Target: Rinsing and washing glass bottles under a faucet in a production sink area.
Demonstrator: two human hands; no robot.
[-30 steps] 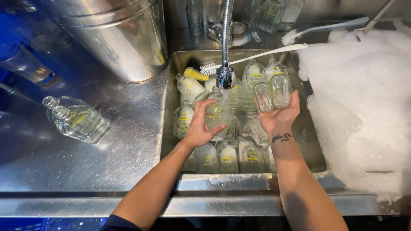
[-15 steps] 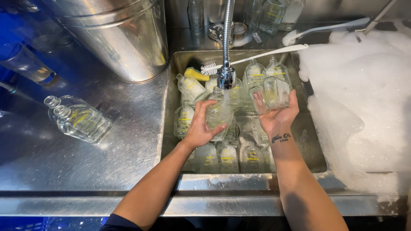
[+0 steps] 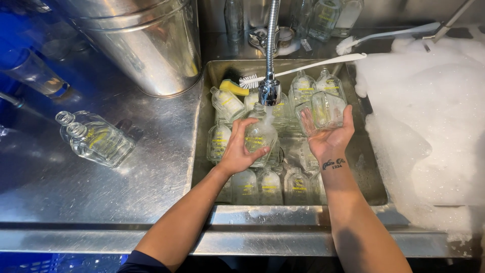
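two brushes [image 3: 303, 68]; one bucket [image 3: 146, 45]

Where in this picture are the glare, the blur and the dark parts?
Head view: glare streaks the steel bucket and the counter; the foam is nearly blown out to white; the left edge falls into blue shadow; the left hand and right hand are sharp, but the clear bottles in the sink merge together.

Commercial kitchen: steel sink [image 3: 202, 131], bottles [image 3: 96, 141]
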